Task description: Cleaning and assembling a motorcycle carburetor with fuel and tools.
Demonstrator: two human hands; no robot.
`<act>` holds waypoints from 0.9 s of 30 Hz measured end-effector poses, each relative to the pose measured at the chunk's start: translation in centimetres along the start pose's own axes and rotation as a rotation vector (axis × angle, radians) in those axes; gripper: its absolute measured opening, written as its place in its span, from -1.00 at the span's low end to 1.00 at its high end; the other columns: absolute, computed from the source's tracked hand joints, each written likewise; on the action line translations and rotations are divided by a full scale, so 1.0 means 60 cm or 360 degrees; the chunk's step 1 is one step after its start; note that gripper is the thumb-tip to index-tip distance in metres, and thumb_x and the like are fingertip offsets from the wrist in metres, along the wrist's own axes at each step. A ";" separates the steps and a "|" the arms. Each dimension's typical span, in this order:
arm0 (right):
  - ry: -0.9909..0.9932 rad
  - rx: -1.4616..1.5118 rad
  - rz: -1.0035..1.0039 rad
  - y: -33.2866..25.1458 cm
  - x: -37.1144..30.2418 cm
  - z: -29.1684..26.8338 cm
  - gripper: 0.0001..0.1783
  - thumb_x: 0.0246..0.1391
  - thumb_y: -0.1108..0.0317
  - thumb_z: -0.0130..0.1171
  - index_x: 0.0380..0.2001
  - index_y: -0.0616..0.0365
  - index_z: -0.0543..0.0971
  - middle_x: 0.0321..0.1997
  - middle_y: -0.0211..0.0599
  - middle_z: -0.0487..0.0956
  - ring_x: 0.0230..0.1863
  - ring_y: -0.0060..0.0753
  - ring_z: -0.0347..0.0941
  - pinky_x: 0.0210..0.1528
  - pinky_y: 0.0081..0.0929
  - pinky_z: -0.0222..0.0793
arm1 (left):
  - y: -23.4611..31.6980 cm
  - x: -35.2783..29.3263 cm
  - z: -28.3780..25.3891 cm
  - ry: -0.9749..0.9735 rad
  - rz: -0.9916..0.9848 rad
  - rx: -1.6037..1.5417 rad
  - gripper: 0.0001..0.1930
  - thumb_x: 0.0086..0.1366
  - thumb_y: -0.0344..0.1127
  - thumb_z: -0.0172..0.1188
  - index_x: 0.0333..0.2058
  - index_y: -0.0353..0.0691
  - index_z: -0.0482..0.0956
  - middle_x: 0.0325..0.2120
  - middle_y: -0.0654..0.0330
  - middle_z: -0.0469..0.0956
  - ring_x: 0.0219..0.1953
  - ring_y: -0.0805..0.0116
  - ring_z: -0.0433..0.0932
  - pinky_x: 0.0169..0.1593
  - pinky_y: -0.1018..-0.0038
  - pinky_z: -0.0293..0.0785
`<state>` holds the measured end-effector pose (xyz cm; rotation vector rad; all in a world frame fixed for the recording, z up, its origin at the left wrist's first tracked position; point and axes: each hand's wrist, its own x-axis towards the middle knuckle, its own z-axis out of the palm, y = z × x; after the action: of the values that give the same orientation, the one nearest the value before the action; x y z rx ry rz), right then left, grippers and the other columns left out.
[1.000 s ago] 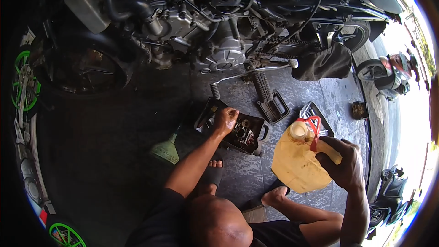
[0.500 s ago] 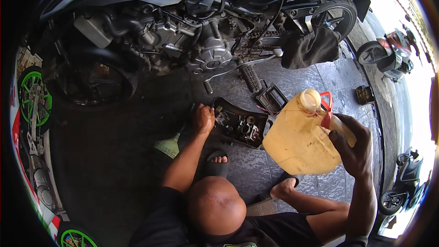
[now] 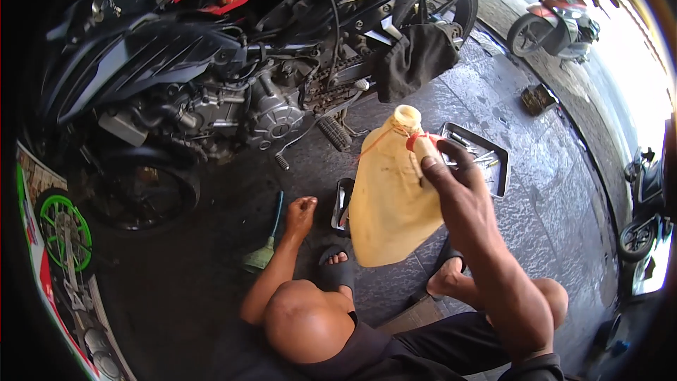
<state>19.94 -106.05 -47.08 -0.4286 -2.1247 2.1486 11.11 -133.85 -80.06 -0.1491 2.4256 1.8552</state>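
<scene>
My right hand (image 3: pixel 462 176) grips a yellowish plastic jug (image 3: pixel 388 204) by its handle, which has a red tie around it. The jug leans slightly, its mouth uncapped and facing up; how full it is cannot be told. My left hand (image 3: pixel 301 216) is held with fingers curled together, and anything inside them is hidden. Left of that hand, a green funnel (image 3: pixel 259 257) with a long bluish tube lies on the dark floor. Between my left hand and the jug shows the end of a dark tray (image 3: pixel 336 220), mostly covered by the jug.
A partly stripped motorcycle (image 3: pixel 271 116) spans the far side, with a dark cloth (image 3: pixel 416 63) hanging near its rear wheel. A rectangular tray (image 3: pixel 506 169) with metal pieces sits behind the jug. Farther right is a dark, grimy block (image 3: pixel 539 100). A scooter (image 3: pixel 557 17) is parked outside.
My left hand has come away from the parts tray. The jug has swung to the left and turned, with my right hand still on its handle. The whole view has shifted.
</scene>
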 end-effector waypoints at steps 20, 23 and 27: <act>0.0306 0.0995 0.0224 0.270 0.048 0.063 -0.70 0.31 0.27 0.04 -0.18 0.31 0.61 -0.31 -0.23 0.67 -0.34 -0.42 0.57 -0.22 -0.45 0.53 | 0.452 -0.099 -0.080 -0.0622 0.1347 0.1720 -0.48 0.10 -0.23 0.41 0.01 -0.29 0.50 -0.17 0.00 0.58 -0.11 0.03 0.48 0.01 0.19 0.33; 0.0406 0.1661 0.0683 0.350 0.132 0.034 -0.65 0.37 0.16 0.03 -0.26 0.25 0.59 -0.25 -0.13 0.65 -0.19 -0.21 0.61 -0.08 -0.29 0.56 | 0.440 -0.100 -0.046 -0.0784 0.1371 0.1990 -0.51 0.12 -0.22 0.39 -0.01 -0.31 0.51 -0.20 -0.01 0.58 -0.10 0.03 0.49 0.01 0.17 0.35; 0.0248 0.2124 0.1059 0.432 0.198 0.061 -0.58 0.41 0.12 -0.04 -0.17 0.35 0.51 -0.04 0.06 0.58 0.05 0.09 0.54 0.20 -0.04 0.49 | 0.424 -0.084 0.009 -0.1000 0.1535 0.2084 -0.52 0.11 -0.19 0.41 -0.05 -0.31 0.53 -0.25 0.03 0.59 -0.15 0.07 0.51 -0.05 0.21 0.39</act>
<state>11.07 -107.24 -74.37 -1.0860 -0.1192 3.0421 12.85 -126.60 -55.21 1.5406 2.6967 -0.1064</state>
